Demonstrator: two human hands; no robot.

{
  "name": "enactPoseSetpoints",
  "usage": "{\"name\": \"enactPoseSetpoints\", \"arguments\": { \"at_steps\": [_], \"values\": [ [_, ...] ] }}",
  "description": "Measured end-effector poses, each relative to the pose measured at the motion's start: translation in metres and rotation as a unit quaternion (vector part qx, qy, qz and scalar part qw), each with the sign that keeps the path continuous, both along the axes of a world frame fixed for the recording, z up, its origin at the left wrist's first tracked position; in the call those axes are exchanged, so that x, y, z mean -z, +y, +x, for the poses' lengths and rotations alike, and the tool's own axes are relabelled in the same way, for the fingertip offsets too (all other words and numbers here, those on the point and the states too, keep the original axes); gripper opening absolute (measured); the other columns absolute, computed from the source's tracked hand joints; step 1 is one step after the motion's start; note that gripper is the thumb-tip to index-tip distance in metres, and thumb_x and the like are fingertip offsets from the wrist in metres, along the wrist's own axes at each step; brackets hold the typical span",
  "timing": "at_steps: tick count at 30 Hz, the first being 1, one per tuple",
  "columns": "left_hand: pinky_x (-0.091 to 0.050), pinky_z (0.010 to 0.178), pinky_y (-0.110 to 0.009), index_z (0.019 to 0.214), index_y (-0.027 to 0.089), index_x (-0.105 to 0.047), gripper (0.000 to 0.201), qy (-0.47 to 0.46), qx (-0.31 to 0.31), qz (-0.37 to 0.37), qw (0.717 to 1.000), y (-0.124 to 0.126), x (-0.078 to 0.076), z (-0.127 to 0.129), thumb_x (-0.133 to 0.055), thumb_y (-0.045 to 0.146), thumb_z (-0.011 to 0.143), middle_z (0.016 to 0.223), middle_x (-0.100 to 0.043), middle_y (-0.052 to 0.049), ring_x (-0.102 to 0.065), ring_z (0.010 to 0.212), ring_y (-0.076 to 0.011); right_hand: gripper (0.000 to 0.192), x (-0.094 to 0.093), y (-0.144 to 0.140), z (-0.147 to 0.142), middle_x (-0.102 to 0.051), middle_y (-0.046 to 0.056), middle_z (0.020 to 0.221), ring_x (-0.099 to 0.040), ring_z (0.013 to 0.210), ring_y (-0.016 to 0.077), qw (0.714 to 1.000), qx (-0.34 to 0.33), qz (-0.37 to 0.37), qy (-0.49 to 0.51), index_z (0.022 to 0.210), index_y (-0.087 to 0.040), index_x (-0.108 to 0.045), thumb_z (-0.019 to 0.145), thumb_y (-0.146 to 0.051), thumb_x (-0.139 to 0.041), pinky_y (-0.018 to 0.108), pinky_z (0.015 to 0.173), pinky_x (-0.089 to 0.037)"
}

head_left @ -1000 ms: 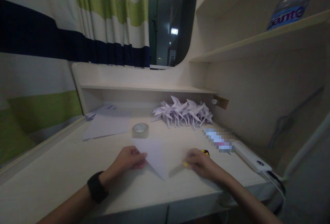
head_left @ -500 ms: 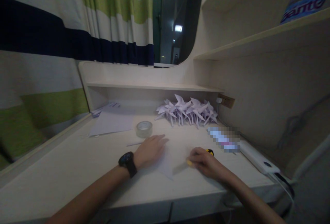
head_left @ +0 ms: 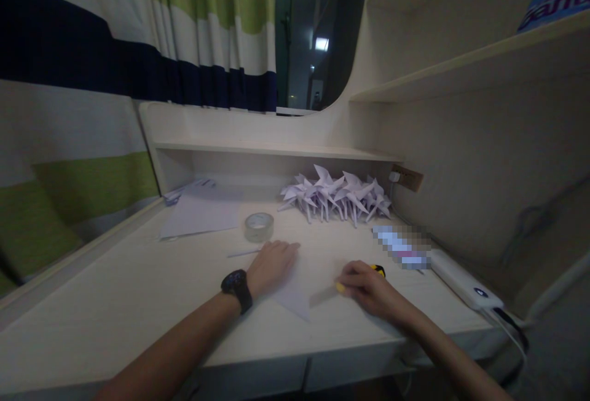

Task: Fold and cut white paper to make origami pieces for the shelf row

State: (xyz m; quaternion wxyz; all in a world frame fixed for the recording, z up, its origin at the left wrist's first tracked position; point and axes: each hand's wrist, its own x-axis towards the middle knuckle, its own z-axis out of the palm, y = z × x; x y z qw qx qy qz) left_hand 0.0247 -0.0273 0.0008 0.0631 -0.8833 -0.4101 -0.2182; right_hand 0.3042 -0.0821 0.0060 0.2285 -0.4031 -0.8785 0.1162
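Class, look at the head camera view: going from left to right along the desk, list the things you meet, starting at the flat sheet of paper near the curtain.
flat sheet of paper → roll of clear tape → left hand pressing the folded paper → right hand → white power bank

Single head view, forward and down, close over the desk (head_left: 138, 302).

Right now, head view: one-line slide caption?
Left hand pressed flat on folded white paper, right hand beside it, tape roll and paper cranes behind.
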Motion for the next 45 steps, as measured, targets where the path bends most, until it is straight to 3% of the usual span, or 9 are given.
{"name": "enactPoseSetpoints", "arguments": {
  "at_steps": [11,23,32,38,45],
  "values": [
    [-0.043,0.082,-0.035,0.11,0.017,-0.058,0.027,0.034,0.009,0.044,0.998,-0.005,-0.005,0.005,-0.035,0.025,0.099,0.093,-0.06,-0.009,-0.057,0.09,-0.0207,0.022,0.003,-0.001,-0.002,-0.06,0.009,0.094,-0.054,0.091,0.0206,0.999,0.017,0.023,-0.014,0.099,-0.02,-0.072,0.091,-0.026,-0.052,0.031,0.08,-0.042],
    [-0.047,0.074,-0.029,0.098,0.018,-0.057,0.031,-0.082,0.014,0.081,0.993,-0.006,0.002,-0.003,-0.027,0.024,0.099,0.088,-0.058,-0.006,-0.058,0.08,-0.017,0.016,0.005,-0.013,-0.023,-0.056,0.009,0.093,-0.052,0.089,0.0217,0.992,0.111,0.054,0.004,0.092,-0.018,-0.066,0.089,-0.021,-0.051,0.033,0.078,-0.042],
    [-0.045,0.071,-0.028,0.094,0.017,-0.055,0.028,-0.055,-0.03,0.07,0.996,-0.006,-0.002,0.001,-0.029,0.026,0.1,0.089,-0.058,-0.006,-0.058,0.079,-0.0172,0.013,0.003,-0.018,-0.053,-0.055,0.008,0.087,-0.049,0.085,0.0202,0.995,0.064,0.063,-0.048,0.081,-0.017,-0.064,0.087,-0.015,-0.052,0.032,0.073,-0.038],
    [-0.044,0.074,-0.028,0.091,0.019,-0.052,0.025,-0.07,-0.093,0.024,0.993,-0.006,-0.011,0.013,-0.031,0.028,0.1,0.091,-0.059,-0.006,-0.06,0.083,-0.0177,0.013,0.001,-0.007,-0.049,-0.055,0.007,0.084,-0.048,0.082,0.0193,0.995,0.04,0.069,-0.067,0.082,-0.017,-0.066,0.086,-0.016,-0.053,0.031,0.072,-0.038],
    [-0.043,0.069,-0.028,0.091,0.018,-0.054,0.026,-0.03,-0.153,-0.014,0.988,-0.002,-0.004,0.012,-0.032,0.028,0.1,0.09,-0.061,-0.007,-0.062,0.08,-0.0187,0.013,0.008,0.0,-0.043,-0.056,0.006,0.085,-0.05,0.082,0.0178,0.997,0.004,0.039,-0.069,0.085,-0.018,-0.068,0.088,-0.02,-0.055,0.028,0.071,-0.037]
  ]
}}
